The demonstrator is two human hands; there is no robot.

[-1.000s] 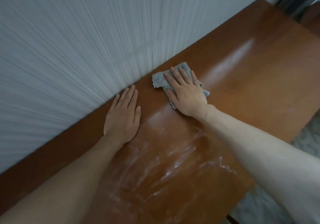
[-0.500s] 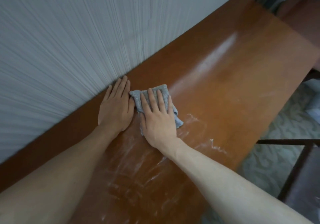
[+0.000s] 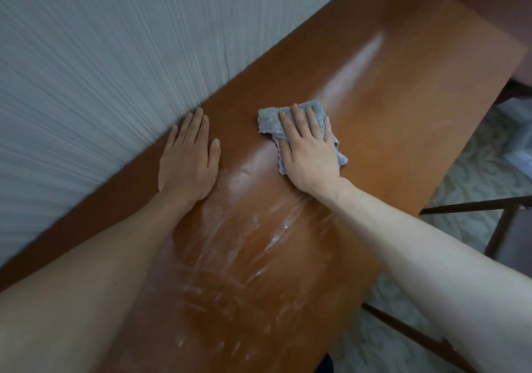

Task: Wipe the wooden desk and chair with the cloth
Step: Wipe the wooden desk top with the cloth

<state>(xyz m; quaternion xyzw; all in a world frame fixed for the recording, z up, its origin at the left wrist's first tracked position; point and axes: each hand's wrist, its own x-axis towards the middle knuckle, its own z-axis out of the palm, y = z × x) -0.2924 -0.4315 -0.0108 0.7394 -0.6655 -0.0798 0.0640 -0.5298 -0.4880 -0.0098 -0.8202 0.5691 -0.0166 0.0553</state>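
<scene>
**Desk surface under wiping, both hands flat on the top**

Head view. The wooden desk (image 3: 403, 90) runs diagonally from lower left to upper right, its far long edge set against a pale ribbed wall (image 3: 100, 56). The top is glossy, reddish-brown, with a bright band of reflected light toward the upper right.

The right hand (image 3: 309, 148) lies palm down on a grey cloth (image 3: 269, 119), fingers straight and slightly spread, pressing the cloth flat against the desk top. No finger is curled round the fabric. The cloth is crumpled; its folds show beyond the fingertips, to the left of the hand and at the hand's right side near the wrist. It sits roughly mid-width on the desk, well apart from the wall edge.

The left hand (image 3: 187, 159) lies palm down directly on the bare wood, fingers straight and close together, thumb out to the right. It holds nothing. Its fingertips reach the junction of desk and wall. The two hands are near each other but apart, with a strip of bare wood between the left thumb and the cloth.

Whitish streaks and smears (image 3: 247, 243) cover the desk top below both hands, between the forearms, running toward the near end.

At the right, off the desk edge, a dark wooden chair frame (image 3: 466, 208) stands over a pale patterned floor (image 3: 472, 177). Only parts of its rails are visible.
</scene>
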